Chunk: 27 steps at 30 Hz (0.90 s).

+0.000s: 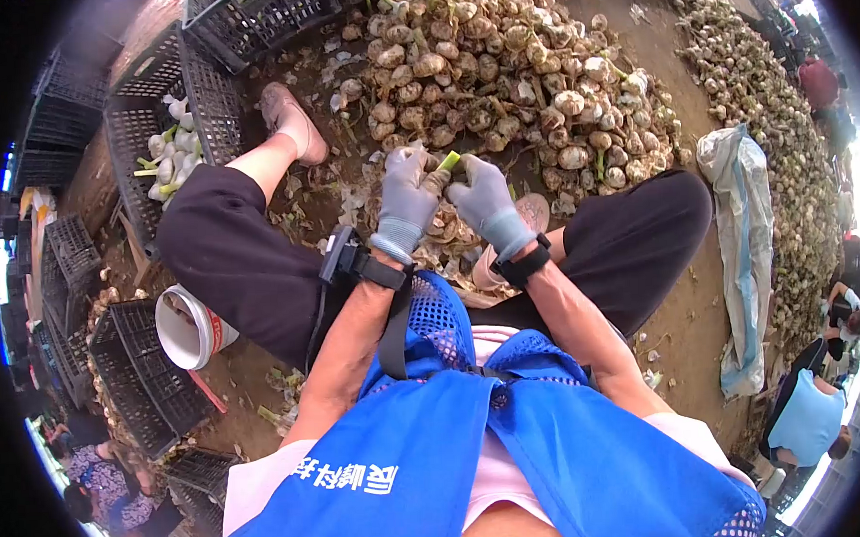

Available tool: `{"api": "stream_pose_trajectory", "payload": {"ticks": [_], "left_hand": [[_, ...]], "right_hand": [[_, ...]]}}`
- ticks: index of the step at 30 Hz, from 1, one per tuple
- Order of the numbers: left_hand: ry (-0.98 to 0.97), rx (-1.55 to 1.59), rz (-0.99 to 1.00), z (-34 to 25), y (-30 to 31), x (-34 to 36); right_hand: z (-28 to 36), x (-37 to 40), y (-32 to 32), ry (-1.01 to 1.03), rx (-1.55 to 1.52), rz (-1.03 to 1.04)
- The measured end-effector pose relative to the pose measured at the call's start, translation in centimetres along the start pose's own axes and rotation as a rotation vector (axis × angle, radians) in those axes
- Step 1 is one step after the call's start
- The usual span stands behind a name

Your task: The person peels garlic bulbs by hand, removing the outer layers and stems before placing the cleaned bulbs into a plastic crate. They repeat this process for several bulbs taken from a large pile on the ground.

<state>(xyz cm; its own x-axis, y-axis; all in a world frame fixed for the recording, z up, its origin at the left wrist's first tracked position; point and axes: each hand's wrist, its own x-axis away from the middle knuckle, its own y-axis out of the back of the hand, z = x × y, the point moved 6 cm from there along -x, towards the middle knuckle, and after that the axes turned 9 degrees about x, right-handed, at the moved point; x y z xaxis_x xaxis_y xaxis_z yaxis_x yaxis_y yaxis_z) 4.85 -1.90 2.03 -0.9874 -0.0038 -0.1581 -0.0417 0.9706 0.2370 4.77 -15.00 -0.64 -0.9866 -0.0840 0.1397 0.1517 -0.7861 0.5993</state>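
My left hand (410, 194), in a grey work glove, is closed around a garlic bulb whose green stem (450, 160) sticks out between my two hands. The fingers hide most of the bulb. My right hand (486, 201), gloved the same way, has its fingers curled in against the same garlic from the other side. Just beyond my hands lies a big heap of dirty, unpeeled garlic bulbs (498, 69). Loose skins and scraps cover the ground beneath my hands. Clean white garlic bulbs (176, 155) lie in a black plastic crate (139, 200) at the left.
A white bucket (185, 327) stands beside my left knee, near another black crate (147, 377). To the right lies a pale woven sack (744, 255), with a long garlic pile (791, 176) behind it. Other people crouch at the lower right and lower left.
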Motion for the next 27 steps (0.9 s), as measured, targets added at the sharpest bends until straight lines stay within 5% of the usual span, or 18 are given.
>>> {"api": "stream_pose_trajectory", "payload": {"ticks": [1, 2, 3, 5, 8, 13, 18, 23, 25, 27], "left_hand": [[-0.12, -0.139, 0.057, -1.0, -0.2, 0.2], [0.139, 0.037, 0.129, -1.3, -0.4, 0.6], [0.144, 0.035, 0.135, -0.5, -0.4, 0.6], [0.4, 1.031, 0.099, 0.9, -0.9, 0.2], [0.402, 0.978, 0.003, 2.2, -0.2, -0.4], [0.54, 0.75, 0.003, 2.7, -0.5, 0.3], [0.515, 0.887, -0.049, 4.3, -0.7, 0.6], [0.45, 0.482, 0.028, 1.5, -0.4, 0.1], [0.206, 0.239, 0.066, 1.8, -1.1, 0.0], [0.14, 0.176, 0.094, 2.2, -1.6, 0.2]], "right_hand": [[-0.2, -0.2, -0.2, -0.001, -0.062, -0.015], [-1.2, 0.0, -1.1, -0.126, -0.389, 0.116], [-2.4, 0.5, -1.5, -0.303, -0.502, 0.203], [-2.1, 0.2, -1.0, -0.191, -0.386, 0.149], [-1.3, 0.0, 0.8, -0.279, -0.763, 0.124], [1.0, 1.2, 0.9, -0.318, -0.814, 0.222], [0.6, 1.4, 0.6, -0.347, -1.048, 0.278], [1.0, 1.1, 1.0, -0.28, -0.688, 0.237], [1.9, 0.8, 1.6, 0.059, 0.021, -0.043], [1.8, 1.0, 1.7, 0.035, 0.081, -0.1]]}}
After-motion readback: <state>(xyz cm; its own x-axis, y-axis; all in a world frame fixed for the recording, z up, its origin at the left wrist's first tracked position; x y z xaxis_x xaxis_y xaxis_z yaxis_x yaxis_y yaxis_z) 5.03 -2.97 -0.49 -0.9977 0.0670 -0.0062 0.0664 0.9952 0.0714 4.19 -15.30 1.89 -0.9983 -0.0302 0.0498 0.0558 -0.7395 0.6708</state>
